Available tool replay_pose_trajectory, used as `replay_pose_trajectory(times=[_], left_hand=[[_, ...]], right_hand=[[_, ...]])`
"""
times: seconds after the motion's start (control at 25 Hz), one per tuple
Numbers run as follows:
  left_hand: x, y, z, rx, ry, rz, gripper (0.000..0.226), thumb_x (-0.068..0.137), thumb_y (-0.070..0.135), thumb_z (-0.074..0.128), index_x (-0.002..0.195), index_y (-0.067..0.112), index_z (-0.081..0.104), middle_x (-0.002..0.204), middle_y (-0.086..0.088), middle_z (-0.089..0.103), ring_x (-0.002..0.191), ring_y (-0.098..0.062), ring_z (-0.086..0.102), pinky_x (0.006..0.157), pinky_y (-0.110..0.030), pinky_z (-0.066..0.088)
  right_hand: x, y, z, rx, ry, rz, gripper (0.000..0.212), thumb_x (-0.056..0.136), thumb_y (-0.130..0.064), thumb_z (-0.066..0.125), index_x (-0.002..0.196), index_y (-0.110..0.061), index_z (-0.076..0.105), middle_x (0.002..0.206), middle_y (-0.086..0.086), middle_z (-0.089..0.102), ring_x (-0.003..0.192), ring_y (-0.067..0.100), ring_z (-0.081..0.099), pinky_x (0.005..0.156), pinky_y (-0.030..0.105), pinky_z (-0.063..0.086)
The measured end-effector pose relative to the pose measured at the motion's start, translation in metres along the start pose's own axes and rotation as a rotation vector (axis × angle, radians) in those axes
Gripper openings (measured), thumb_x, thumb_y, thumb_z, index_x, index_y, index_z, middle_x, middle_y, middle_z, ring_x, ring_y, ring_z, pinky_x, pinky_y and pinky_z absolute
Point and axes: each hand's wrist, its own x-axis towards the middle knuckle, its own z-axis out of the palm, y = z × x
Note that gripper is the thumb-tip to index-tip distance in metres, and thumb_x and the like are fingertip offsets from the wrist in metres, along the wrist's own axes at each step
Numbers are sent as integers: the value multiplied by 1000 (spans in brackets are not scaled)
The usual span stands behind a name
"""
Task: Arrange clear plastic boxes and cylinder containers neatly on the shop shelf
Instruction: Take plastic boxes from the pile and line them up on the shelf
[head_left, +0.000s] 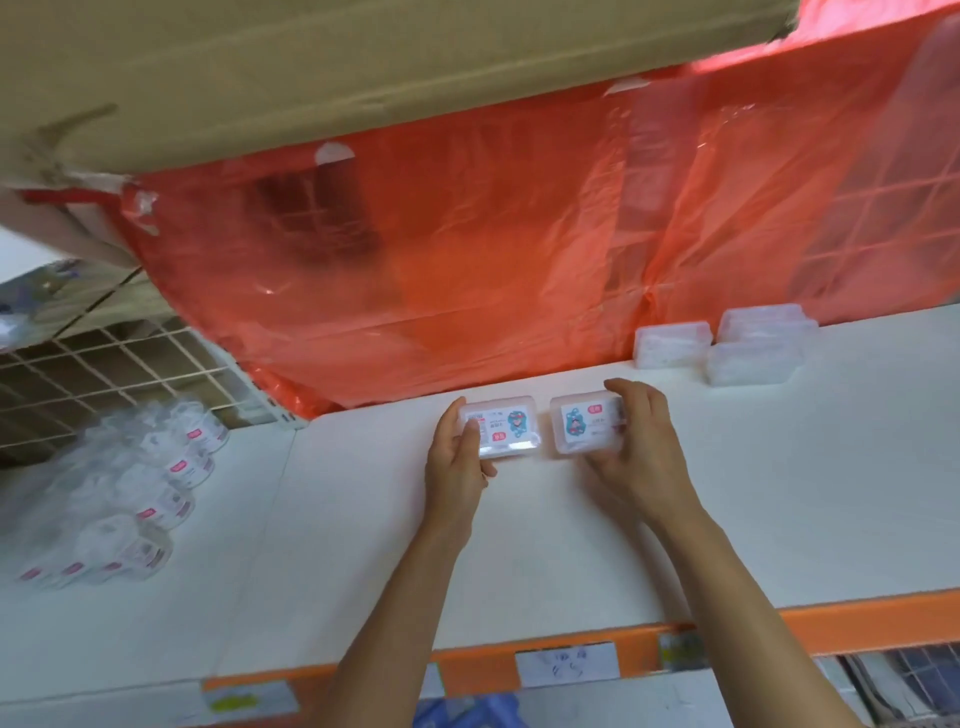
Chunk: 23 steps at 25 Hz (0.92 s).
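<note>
Two clear plastic boxes with printed labels sit side by side on the white shelf (519, 545), near its back. My left hand (457, 467) grips the left box (506, 428), thumb on its lid. My right hand (641, 452) grips the right box (582, 426) from its right side. A narrow gap separates the two boxes. A group of clear cylinder containers (150, 478) with pink labels stands at the shelf's left end.
Three more clear boxes (748, 348) rest at the back right. Red plastic sheeting (467, 260) hangs behind the shelf, a cardboard box (311, 78) overhangs above. A wire grid (104, 374) is at the left. The orange front edge (857, 618) carries price tags.
</note>
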Motion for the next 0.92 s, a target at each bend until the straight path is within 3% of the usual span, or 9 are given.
replay_pose_trajectory(times=[0.2, 0.32, 0.4, 0.48, 0.64, 0.76, 0.92], left_hand=[[-15, 2, -57, -109, 28, 5, 48, 88, 3, 59, 126, 31, 45, 101, 1, 66, 57, -7, 49, 52, -21, 40], [-28, 3, -100, -279, 90, -7, 27, 85, 3, 63, 108, 15, 55, 97, -4, 70, 66, -7, 55, 56, -21, 37], [-38, 4, -134, -392, 112, -10, 16, 87, 4, 60, 101, 12, 58, 96, -5, 69, 73, -8, 62, 63, -23, 44], [-46, 5, -173, -522, 129, -17, 16, 90, 4, 54, 103, 12, 58, 100, -9, 68, 85, -17, 66, 72, -30, 53], [-69, 2, -244, -599, 123, -98, 17, 95, 12, 48, 106, 23, 55, 109, -4, 65, 97, -22, 64, 81, -45, 54], [-89, -7, -298, -580, 110, -116, 29, 94, 5, 48, 111, 28, 49, 115, -3, 61, 100, -23, 62, 69, -40, 57], [-113, -22, -366, -482, 163, -72, 59, 86, -10, 55, 128, 27, 35, 113, -5, 61, 98, -21, 62, 72, -31, 55]], right_hand=[[-20, -41, 39, 77, -30, -127, 73, 63, -3, 80, 127, -7, 46, 123, 8, 48, 109, 15, 46, 87, 4, 28], [-35, -72, 63, 100, -60, -170, 75, 60, -1, 80, 127, -6, 46, 123, 9, 48, 108, 12, 44, 88, -4, 24], [-49, -96, 82, 115, -84, -193, 76, 60, 1, 79, 128, -6, 46, 123, 7, 47, 109, 13, 44, 89, -2, 25], [-69, -123, 105, 138, -119, -212, 76, 60, 2, 78, 128, -7, 45, 121, 3, 46, 110, 15, 46, 90, 1, 26], [-110, -172, 150, 161, -208, -260, 79, 59, 1, 79, 129, -9, 45, 120, -4, 42, 109, 13, 45, 90, 2, 26], [-139, -205, 184, 159, -242, -296, 79, 58, 2, 78, 129, -7, 45, 119, -2, 42, 110, 16, 45, 91, 5, 26], [-179, -247, 227, 160, -309, -308, 77, 60, 0, 78, 129, -7, 45, 122, 7, 46, 109, 16, 45, 85, 0, 24]])
